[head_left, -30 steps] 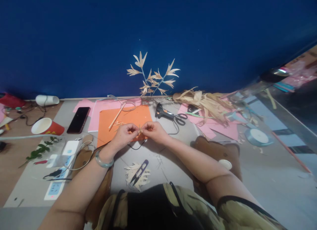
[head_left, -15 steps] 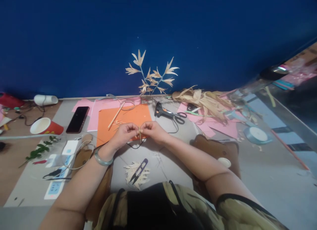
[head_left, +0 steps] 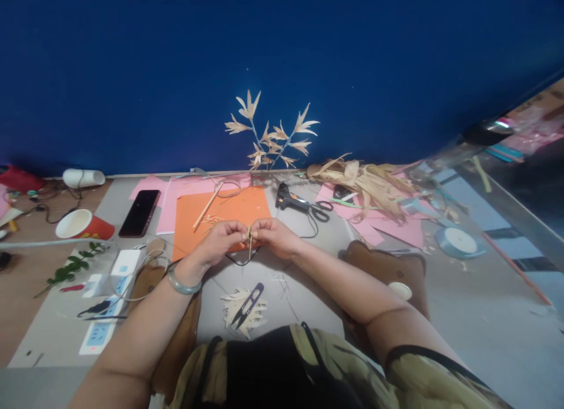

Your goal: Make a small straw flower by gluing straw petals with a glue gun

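My left hand [head_left: 220, 242] and my right hand [head_left: 277, 237] meet over the near edge of an orange sheet [head_left: 220, 216]. Both pinch a thin pale straw strip [head_left: 249, 244] that hangs down between the fingertips. A green bangle [head_left: 183, 287] circles my left wrist. Black thread snips [head_left: 247, 304] lie on a small pile of cut straw leaves [head_left: 244, 312] just in front of me. A wooden stick [head_left: 207, 206] rests across the orange sheet.
A straw-leaf branch [head_left: 271, 136] stands against the blue wall. A glue gun [head_left: 291, 200], scissors [head_left: 321, 210], dried husks [head_left: 365, 183], pink paper [head_left: 388, 227] and a ribbon roll [head_left: 458, 242] lie to the right. A phone [head_left: 140, 213], red cup [head_left: 83, 224] and power strip [head_left: 106, 315] sit left.
The strip between my fingertips now hangs lower, and both hands have closed in slightly toward each other. Nothing else on the table has moved.
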A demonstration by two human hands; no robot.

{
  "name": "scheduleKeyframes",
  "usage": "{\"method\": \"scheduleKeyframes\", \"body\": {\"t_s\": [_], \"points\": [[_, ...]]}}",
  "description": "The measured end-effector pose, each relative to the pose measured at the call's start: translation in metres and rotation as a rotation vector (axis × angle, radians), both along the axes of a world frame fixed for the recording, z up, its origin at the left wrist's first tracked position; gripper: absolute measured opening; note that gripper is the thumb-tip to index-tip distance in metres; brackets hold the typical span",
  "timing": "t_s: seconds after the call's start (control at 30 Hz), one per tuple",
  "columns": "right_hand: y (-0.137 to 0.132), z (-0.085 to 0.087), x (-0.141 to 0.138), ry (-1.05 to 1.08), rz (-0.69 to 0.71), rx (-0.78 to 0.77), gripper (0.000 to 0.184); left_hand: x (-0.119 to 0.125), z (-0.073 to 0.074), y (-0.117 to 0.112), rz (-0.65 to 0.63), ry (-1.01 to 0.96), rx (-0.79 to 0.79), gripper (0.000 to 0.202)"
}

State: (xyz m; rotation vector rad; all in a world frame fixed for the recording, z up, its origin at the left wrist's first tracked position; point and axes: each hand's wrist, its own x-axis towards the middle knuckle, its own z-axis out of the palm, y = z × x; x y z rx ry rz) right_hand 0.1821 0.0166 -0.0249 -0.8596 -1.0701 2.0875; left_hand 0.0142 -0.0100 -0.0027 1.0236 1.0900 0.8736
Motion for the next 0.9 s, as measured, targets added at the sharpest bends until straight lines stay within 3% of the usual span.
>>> {"method": "scheduleKeyframes", "body": {"t_s": [0.27,0.43,0.67,0.9], "points": [[0.004,0.002,0.001,0.023,-0.012,-0.018,0.019,-0.002,0.002,0.002,0.008,-0.085,-0.046,0.015],[0.009,0.003,0.004,-0.036,-0.091,0.020,0.015,-0.005,0.004,0.004,0.044,-0.189,-0.077,0.014],[0.023,0.008,0.013,-0.074,-0.209,0.070,0.012,-0.018,0.008,0.008,0.123,-0.346,-0.009,0.009],[0.032,0.004,0.017,-0.083,-0.299,0.109,0.014,-0.023,0.002,0.012,0.156,-0.278,0.078,0.016]]}}
